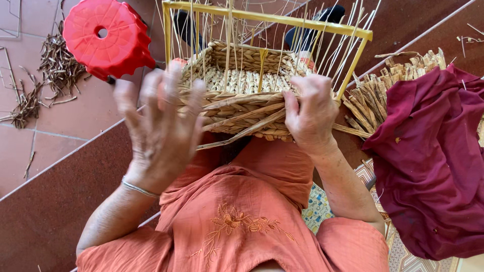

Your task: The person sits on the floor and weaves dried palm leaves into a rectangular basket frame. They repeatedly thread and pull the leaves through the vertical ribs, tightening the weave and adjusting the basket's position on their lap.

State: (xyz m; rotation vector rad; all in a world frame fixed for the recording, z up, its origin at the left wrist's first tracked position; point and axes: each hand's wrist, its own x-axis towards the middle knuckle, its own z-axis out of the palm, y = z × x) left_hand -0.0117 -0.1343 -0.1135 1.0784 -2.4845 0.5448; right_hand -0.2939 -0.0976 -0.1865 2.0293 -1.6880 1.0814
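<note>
Head view is looking straight down at a person in an orange embroidered top (pixel 237 221) who is sitting with a half-woven basket (pixel 242 95) resting against the lap, just above the knees. The basket is showing a flat woven base and low walls of broad tan straw bands, and a yellow rectangular frame (pixel 267 17) is standing over it, with many thin pale upright stakes (pixel 322 48) rising from the weave to the frame. The right hand (pixel 310 113) is lying on the near wall of the basket, its fingers curling down and pressing onto the woven bands, so it is clamping on the basket's rim. A loose flat strand (pixel 242 132) is running slantwise across the near wall between the two hands. The left hand (pixel 161 126) is hovering in front of the basket's left corner with fingers spread apart; it is blurring with motion, and whether it is pinching the strand cannot be told. A thin metal bangle (pixel 138 189) is sitting on the left wrist. A red plastic stool (pixel 108 38) is standing on the tiled floor beyond the left hand, with dry scraps (pixel 55 70) lying near it. A dark red cloth (pixel 433 161) is lying to the right, beside a bundle of cut straw (pixel 383 90).
</note>
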